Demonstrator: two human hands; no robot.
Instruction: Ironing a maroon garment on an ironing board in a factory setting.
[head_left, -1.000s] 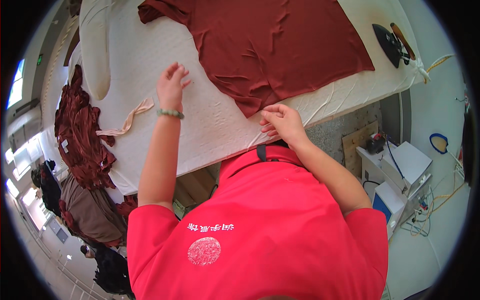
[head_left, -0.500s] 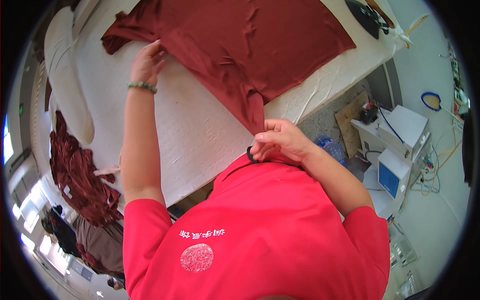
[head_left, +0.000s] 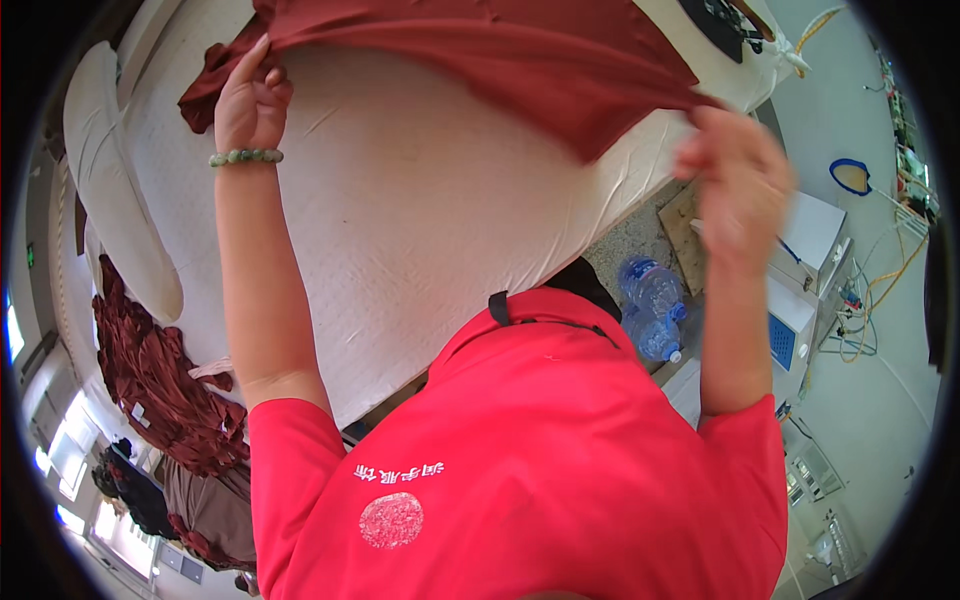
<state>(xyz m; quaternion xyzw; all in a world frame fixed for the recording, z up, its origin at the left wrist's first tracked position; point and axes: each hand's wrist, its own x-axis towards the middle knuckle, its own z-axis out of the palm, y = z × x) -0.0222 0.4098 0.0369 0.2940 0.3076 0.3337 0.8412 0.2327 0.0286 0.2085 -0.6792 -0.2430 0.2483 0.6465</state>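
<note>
A dark red shirt (head_left: 500,55) lies over the far part of a white cloth-covered table (head_left: 400,220), its near edge pulled up between my hands. My left hand (head_left: 252,105), with a green bead bracelet on the wrist, pinches the shirt near its left end, next to a bunched sleeve. At the right, my right hand (head_left: 738,180) is smeared by motion but has another end of the shirt in its fingers. The cloth stretches between the two hands, and a loose fold hangs toward me near the right hand.
An iron (head_left: 720,25) stands at the table's far right corner. A padded white pressing board (head_left: 115,190) is at the left, with a heap of dark red garments (head_left: 165,385) below it. Plastic bottles (head_left: 655,300) and white equipment (head_left: 800,240) stand off the table's right edge.
My right hand has swung from near my waist up and to the right, carrying the shirt's end with it. My left hand has moved slightly farther away and left.
</note>
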